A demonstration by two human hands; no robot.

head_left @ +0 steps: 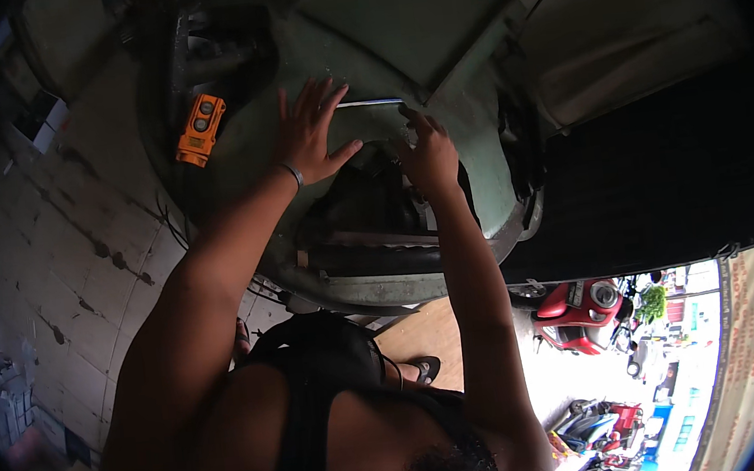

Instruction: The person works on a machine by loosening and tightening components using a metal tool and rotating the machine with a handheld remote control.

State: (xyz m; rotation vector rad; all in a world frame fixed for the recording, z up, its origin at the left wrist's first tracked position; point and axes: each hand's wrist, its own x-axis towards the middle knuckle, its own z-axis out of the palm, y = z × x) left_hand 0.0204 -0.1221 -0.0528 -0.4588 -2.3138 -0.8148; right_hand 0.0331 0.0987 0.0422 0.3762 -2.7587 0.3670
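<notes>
A dull green car body panel (470,163) lies in front of me, with dark openings in it. My left hand (305,133) rests on the panel with fingers spread and thumb apart, holding nothing; a band circles its wrist. To its right, my right hand (427,147) has bent fingers at the panel, beside a dark opening (369,195). A thin pale strip (369,103) runs between the hands and ends at the right fingertips. Whatever lies under those fingers is too dark to make out. An orange two-button control box (201,131) sits on the panel left of my left hand.
Stained floor tiles (80,264) stretch along the left. A dark sheet (644,182) hangs at the right. Beyond it, a red scooter (579,311) and other motorbikes (595,428) stand in bright light. A tan board (437,339) and a sandalled foot (424,370) show below the panel.
</notes>
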